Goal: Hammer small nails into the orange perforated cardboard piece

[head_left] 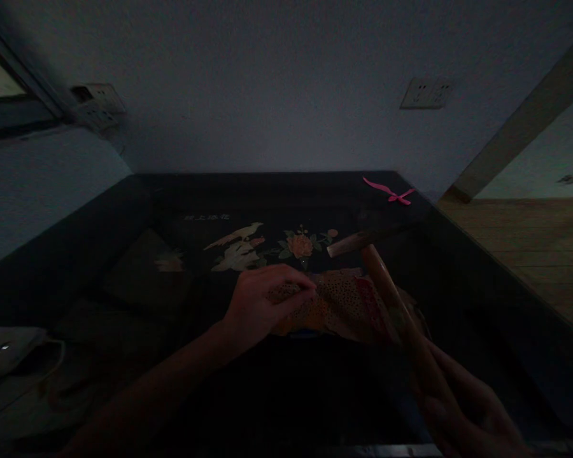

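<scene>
The scene is very dark. My left hand (262,302) rests with curled fingers on a dotted orange and red piece of cloth or paper (344,305) lying on a black table (458,267) painted with birds and flowers. My right hand (468,407), at the lower right, is wrapped round the wooden handle of a hammer (386,286). The hammer's head (358,242) hangs just above the far edge of the dotted piece.
A pink ribbon (391,193) lies at the table's far right corner. Wall sockets (426,93) sit on the back wall. A dark sofa or cushion (76,254) lies to the left, with a pale bag (9,350) at the lower left. Wooden floor (530,248) shows on the right.
</scene>
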A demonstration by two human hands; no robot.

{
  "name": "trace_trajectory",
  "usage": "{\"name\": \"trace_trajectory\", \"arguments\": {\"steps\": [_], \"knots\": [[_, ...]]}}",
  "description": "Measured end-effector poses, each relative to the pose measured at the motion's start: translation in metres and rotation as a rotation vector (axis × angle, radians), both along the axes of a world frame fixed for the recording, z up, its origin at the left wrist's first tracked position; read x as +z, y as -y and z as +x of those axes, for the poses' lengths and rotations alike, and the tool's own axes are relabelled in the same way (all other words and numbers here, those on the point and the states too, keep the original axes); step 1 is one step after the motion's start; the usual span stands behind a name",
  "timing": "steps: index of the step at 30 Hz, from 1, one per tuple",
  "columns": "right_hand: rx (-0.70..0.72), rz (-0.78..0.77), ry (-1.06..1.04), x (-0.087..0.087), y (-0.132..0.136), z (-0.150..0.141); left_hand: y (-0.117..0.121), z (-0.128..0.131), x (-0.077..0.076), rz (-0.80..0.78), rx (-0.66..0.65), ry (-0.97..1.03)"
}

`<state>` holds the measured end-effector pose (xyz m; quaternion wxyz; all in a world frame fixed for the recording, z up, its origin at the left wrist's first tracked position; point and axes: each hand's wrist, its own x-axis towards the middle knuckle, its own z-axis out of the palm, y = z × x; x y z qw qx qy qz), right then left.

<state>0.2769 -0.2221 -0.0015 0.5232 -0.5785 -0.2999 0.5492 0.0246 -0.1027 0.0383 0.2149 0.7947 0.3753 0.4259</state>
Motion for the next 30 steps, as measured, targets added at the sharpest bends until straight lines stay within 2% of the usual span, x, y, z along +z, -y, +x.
{"name": "trace_trajectory", "arguments": {"steps": [2, 6, 11, 18, 25, 28, 30], "knots": [[0.024, 0.009, 0.052, 0.003, -0.003, 0.002, -0.014, 0.01, -0.003, -0.028, 0.063, 0.004], [0.015, 0.006, 0.117, 0.004, -0.008, 0.005, -0.027, 0.022, -0.016, -0.091, 0.029, 0.003], [-0.03, -0.012, 0.071, 0.002, -0.016, 0.005, -0.026, 0.022, -0.026, -0.136, 0.002, -0.036], [-0.016, -0.001, 0.119, 0.001, -0.024, 0.004, -0.023, 0.023, -0.026, -0.139, -0.026, -0.047], [0.03, -0.021, 0.177, -0.003, -0.018, 0.013, -0.02, 0.024, -0.03, -0.09, -0.028, -0.08], [0.118, 0.047, 0.345, -0.01, -0.012, 0.036, -0.019, 0.023, -0.034, -0.069, -0.032, -0.085], [0.264, 0.133, 0.509, -0.014, -0.007, 0.056, -0.018, 0.023, -0.036, -0.045, -0.028, -0.097]]}}
